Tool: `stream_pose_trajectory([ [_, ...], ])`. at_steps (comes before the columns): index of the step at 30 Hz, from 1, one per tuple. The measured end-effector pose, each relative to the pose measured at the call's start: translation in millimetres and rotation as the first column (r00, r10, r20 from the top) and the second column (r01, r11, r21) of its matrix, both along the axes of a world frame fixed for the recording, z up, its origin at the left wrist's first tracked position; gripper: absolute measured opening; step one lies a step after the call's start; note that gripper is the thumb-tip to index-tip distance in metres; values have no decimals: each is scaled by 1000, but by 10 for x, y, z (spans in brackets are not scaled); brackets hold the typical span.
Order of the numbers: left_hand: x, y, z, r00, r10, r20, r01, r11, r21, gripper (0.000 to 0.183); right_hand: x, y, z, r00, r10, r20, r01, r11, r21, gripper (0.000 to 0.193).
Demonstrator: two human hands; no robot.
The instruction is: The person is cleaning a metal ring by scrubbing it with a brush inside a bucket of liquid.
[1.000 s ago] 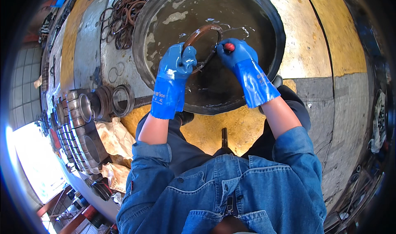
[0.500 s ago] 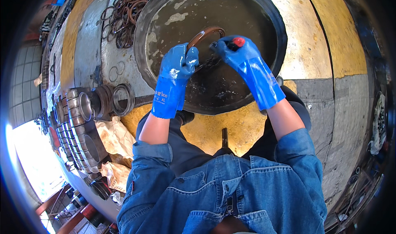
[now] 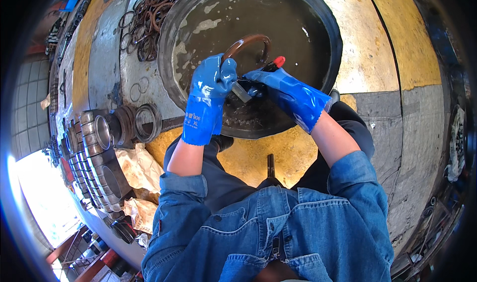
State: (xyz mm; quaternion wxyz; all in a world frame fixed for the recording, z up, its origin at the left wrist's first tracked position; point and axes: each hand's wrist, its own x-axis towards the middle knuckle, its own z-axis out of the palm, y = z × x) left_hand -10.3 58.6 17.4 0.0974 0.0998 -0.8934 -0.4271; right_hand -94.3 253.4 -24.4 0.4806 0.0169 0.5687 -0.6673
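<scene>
My left hand [image 3: 212, 80], in a wet blue rubber glove, is closed around the near left side of a brown, glossy ring [image 3: 243, 42]. The ring is tilted over a round dark tub [image 3: 336, 43] of murky water. In my right hand [image 3: 285, 89], gloved alike, is a tool with a red-tipped black handle [image 3: 279, 62]. A flat greyish piece [image 3: 242, 92] shows between the hands, close to the ring's near side. It looks like the tool's working end, but the glove covers the join and I cannot tell its kind.
A heap of brown and dark rings [image 3: 149, 23] lies left of the tub, with two thin rings [image 3: 139, 89] nearer. Stacked metal rings [image 3: 94, 142] and crumpled brown paper [image 3: 139, 167] stand at my left. My legs straddle the tub's near side.
My right hand has turned and dropped nearer, and the greyish piece now shows between the hands. The red handle tip has shifted slightly left and nearer. My left hand keeps the ring nearly in place.
</scene>
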Motion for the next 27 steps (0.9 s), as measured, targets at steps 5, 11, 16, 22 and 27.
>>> stream_pose_trajectory([
  [5,86,-201,-79,965,261,12,-246,895,372,29,-92,66,249,987,-113,-111,88,975,-203,24],
  [11,145,-339,12,882,470,31,-221,356,908,26,-216,225,368,947,77,-312,-1,972,236,51],
  [16,41,-275,-27,912,396,104,-259,361,896,25,-74,173,462,975,-105,-194,91,992,-83,45],
  [22,-7,-355,-129,896,335,-291,-379,919,-108,62,-325,207,630,672,348,-654,-90,915,394,33],
  [27,-184,-37,375,874,-335,-353,85,819,-567,69,-306,192,622,53,724,-687,98,681,726,21],
])
